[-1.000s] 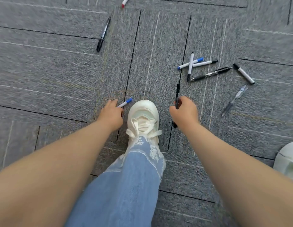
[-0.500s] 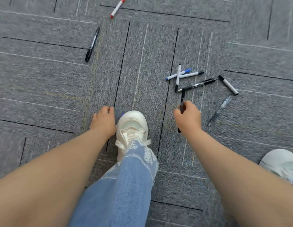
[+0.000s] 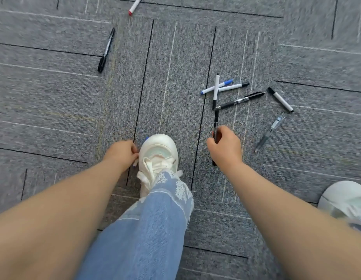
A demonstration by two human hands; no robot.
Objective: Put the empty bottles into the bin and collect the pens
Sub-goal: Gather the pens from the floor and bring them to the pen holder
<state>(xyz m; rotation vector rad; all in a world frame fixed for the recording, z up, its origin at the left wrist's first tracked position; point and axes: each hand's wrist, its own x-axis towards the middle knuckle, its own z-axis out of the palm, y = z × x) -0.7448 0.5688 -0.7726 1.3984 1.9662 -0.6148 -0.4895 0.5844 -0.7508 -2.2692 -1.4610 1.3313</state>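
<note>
My left hand is curled beside my white shoe and grips a white marker with a blue cap; only its ends show. My right hand grips a thin black pen that points away from me. Just beyond that pen's tip lies a cluster on the carpet: a blue-capped marker, two white markers with black caps and a black gel pen. To the right lie another white marker and a clear pen. No bottle or bin is in view.
A black marker lies far left on the grey carpet, and a red-tipped marker sits at the top edge. My left shoe and jeans leg stand between my hands. My other shoe is at the right edge.
My left hand has closed round the blue-capped marker, now mostly hidden beside the shoe. My right hand has carried the black pen closer to the cluster. The view has shifted so the pens sit lower.
</note>
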